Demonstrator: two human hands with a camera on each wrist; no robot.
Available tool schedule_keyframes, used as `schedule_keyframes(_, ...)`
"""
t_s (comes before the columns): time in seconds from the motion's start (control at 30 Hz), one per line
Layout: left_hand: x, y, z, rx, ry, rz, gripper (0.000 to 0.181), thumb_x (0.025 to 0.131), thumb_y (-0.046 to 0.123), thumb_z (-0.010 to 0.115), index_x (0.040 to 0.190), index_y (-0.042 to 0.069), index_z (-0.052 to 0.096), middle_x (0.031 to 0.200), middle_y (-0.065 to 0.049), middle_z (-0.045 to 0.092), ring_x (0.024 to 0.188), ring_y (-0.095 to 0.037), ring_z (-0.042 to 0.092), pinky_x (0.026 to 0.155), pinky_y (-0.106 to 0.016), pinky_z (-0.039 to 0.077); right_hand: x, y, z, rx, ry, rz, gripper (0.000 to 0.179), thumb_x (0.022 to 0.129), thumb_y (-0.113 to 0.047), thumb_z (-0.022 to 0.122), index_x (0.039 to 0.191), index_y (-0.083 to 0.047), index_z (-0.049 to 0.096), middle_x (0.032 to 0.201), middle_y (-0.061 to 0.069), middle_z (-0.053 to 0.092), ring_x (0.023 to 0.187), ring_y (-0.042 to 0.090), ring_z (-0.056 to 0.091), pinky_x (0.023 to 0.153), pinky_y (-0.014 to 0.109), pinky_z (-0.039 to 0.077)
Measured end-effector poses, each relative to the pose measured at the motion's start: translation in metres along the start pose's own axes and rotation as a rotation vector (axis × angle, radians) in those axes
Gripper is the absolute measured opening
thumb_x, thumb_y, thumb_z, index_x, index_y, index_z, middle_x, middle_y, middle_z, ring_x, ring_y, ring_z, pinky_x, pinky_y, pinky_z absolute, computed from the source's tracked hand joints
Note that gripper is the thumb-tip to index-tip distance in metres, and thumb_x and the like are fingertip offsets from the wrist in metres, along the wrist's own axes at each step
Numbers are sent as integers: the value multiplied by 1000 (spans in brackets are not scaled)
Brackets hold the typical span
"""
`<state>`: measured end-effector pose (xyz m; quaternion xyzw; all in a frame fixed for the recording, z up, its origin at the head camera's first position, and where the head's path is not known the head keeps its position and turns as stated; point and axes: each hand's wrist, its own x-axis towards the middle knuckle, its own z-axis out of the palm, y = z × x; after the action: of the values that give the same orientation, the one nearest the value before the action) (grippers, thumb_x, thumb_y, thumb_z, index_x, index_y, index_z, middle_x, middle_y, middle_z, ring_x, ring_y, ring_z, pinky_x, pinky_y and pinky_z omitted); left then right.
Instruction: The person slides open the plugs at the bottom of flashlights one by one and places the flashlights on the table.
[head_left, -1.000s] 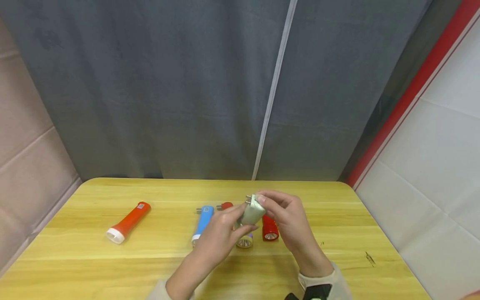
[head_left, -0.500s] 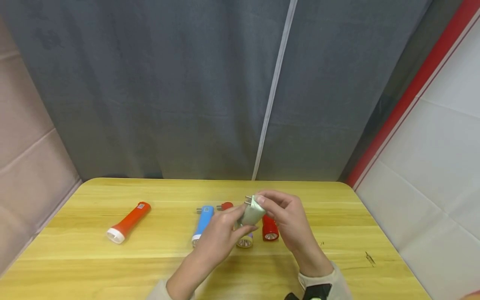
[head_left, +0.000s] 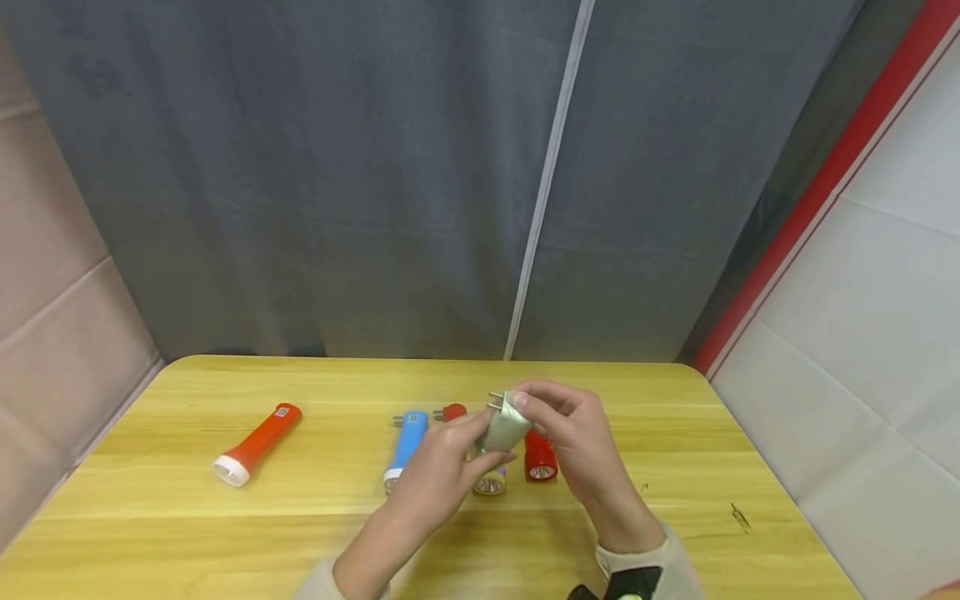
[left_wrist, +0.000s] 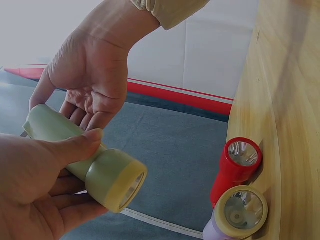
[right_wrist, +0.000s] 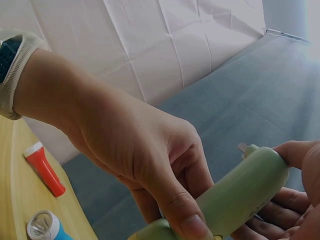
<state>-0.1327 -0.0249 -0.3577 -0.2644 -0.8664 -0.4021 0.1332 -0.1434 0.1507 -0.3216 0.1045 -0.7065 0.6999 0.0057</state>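
Observation:
Both hands hold a pale green flashlight (head_left: 504, 429) above the table, its yellow-rimmed lens end (left_wrist: 129, 187) toward the person. My left hand (head_left: 435, 467) grips the body, with the thumb (left_wrist: 82, 147) lying along it near the head. At the tail end my right hand (head_left: 576, 429) pinches the flashlight, thumb on top and index finger curled behind. Metal plug prongs (head_left: 496, 406) stick out there beside the right thumb; the right wrist view shows a prong (right_wrist: 243, 147) too. Part of the flashlight's body is covered by the left fingers in the head view.
On the wooden table (head_left: 150, 533) lie more flashlights: orange (head_left: 262, 442) far left, blue (head_left: 407, 446) in the middle, red (head_left: 540, 460) and a purple one with a yellow rim (left_wrist: 243, 211) behind the hands. A red plug end (head_left: 453, 412) shows past the left hand. A grey curtain (head_left: 337, 183) hangs behind.
The plug prongs stick out slightly farther to the left from the tail of the green flashlight. Both hands keep nearly the same place and hold.

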Motion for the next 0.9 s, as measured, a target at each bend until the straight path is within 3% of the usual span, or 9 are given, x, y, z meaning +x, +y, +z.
schedule_keyframes(0.17, 0, 0, 0, -4, -2, 1, 34, 84, 21, 81, 116, 11, 71, 108, -5, 78, 95, -17, 75, 79, -24, 62, 0, 0, 1, -9, 2, 10, 12, 94, -12, 69, 96, -1, 74, 95, -1, 77, 96, 18, 68, 90, 31, 57)
schedule_keyframes(0.4, 0, 0, -1, 3, -3, -1, 34, 85, 21, 81, 117, 11, 72, 109, -6, 78, 96, -18, 75, 79, -26, 62, 0, 0, 1, 3, 3, 21, 13, 95, -11, 68, 98, 0, 73, 94, -5, 76, 96, 17, 68, 91, 30, 57)
schedule_keyframes(0.67, 0, 0, -1, 7, 3, -13, 37, 85, 21, 81, 118, 10, 71, 110, -7, 78, 96, -19, 75, 79, -28, 63, 1, 0, 1, -1, 7, 27, 23, 97, -11, 63, 106, 9, 69, 96, -6, 75, 100, 18, 67, 100, 39, 54)
schedule_keyframes(0.9, 1, -1, -2, 5, 2, -24, 43, 86, 21, 80, 125, 8, 69, 112, -8, 77, 97, -18, 75, 80, -27, 62, 0, 1, -3, -2, -75, -39, 31, 101, -12, 56, 117, 14, 62, 102, -8, 73, 99, 12, 68, 95, 27, 57)
